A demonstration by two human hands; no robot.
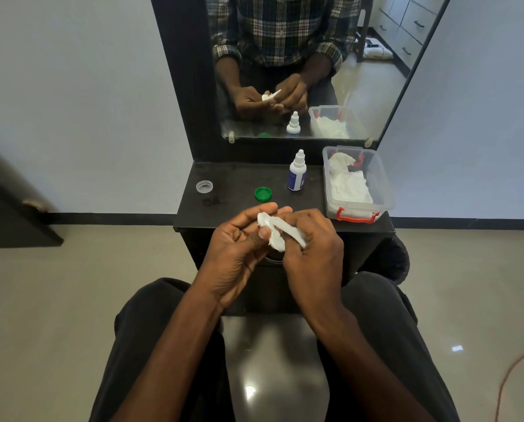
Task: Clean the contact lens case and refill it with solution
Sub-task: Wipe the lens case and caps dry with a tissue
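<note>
A person sits at a small black dressing table (233,178) with a mirror (315,56), seen from above, both hands raised together over the table's near edge. The contact lens case (265,220) is between the hands, mostly wrapped in a white tissue (280,236), so only a pale white part of it shows near the left fingertips. The left hand (239,245) curls its fingers and thumb round the case and one end of the tissue. The right hand (312,245) curls round the other end of the tissue, pressing it against the case, as if wiping it.

On the table beyond the hands lie two loose caps: a green cap (263,194) near the middle, and a clear cap (204,187) well to its left. A small white dropper bottle of solution (297,173) stands upright to the right of the green cap, its top on. Further right, a clear plastic box (385,190) with red clips holds more white tissues.

Judging by this, the task is in its cleaning stage. The caps are off and the case is being wiped dry or clean. Still to do, it seems: finish wiping, open the bottle, fill both wells with solution, and screw the caps back on.
</note>
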